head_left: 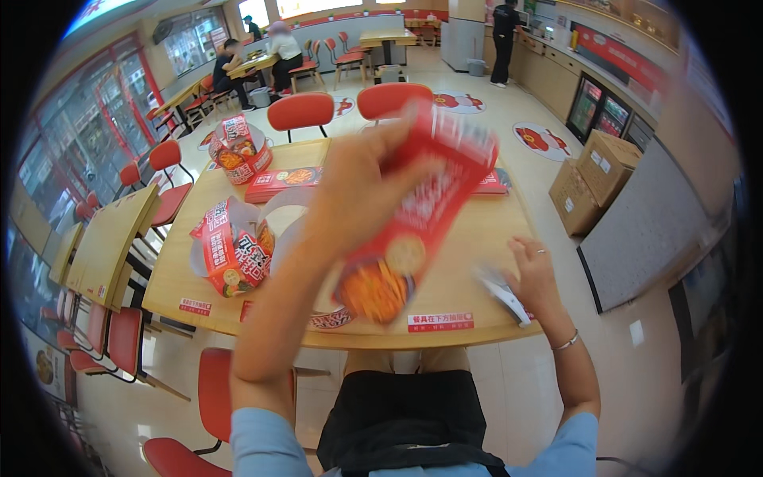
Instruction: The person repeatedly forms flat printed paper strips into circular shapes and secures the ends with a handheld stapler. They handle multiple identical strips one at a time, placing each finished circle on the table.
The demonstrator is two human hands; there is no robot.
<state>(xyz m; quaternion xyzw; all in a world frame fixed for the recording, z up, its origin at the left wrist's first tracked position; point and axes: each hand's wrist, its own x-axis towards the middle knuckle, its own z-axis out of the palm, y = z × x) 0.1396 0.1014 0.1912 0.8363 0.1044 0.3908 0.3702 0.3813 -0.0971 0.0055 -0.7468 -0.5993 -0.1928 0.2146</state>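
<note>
My left hand point(369, 187) is raised over the table, closed on a red printed cardboard sleeve point(429, 208) with a noodle picture at its lower end. Motion blurs the sleeve. Beside the table's right front edge, my right hand point(531, 274) has its fingers apart. A white and grey tool point(505, 297), stapler-like but blurred, lies at its fingertips; whether they touch is unclear. To the left stand two round white-and-red printed paper pieces, one nearer point(230, 248) and one farther point(240, 149). A pale round band point(290, 222) is partly hidden behind my left forearm.
Flat red printed cards point(280, 183) lie at the wooden table's point(469, 230) far left, and more point(494, 183) at the far right. Red chairs point(300, 111) border it. Cardboard boxes point(606, 168) stand beyond its right side. People sit and stand farther back.
</note>
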